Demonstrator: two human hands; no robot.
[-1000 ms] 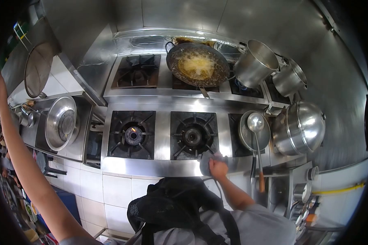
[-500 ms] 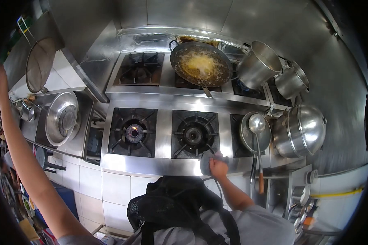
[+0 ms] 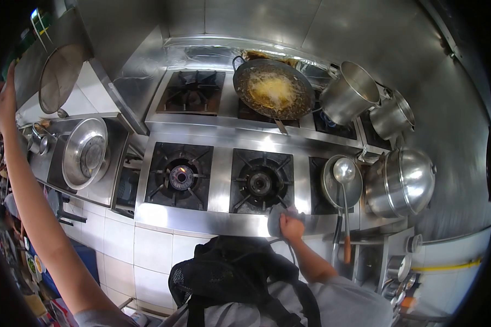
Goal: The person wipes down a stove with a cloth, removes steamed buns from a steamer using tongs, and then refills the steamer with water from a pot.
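Your right hand (image 3: 292,228) sits at lower centre of the frame, fingers curled down over a grey cloth (image 3: 277,218) and pressing it flat against the front steel edge of the stove (image 3: 218,222). The cloth lies just in front of the middle front burner (image 3: 261,183) — touching the steel ledge, not the grate.

Your left hand (image 3: 4,103) is raised at the far left edge of the frame, arm fully extended, beside a round mesh strainer (image 3: 60,79) that hangs at upper left. You cannot tell from this view whether the fingers grip anything or how far they are spread; the hand is partly cut off by the frame edge.

Right of the cloth, a ladle (image 3: 343,188) rests across a small pan — its orange handle points toward you. At upper centre, a wok (image 3: 273,90) holds bubbling oil. A domed steel lid (image 3: 84,152) lies at left.
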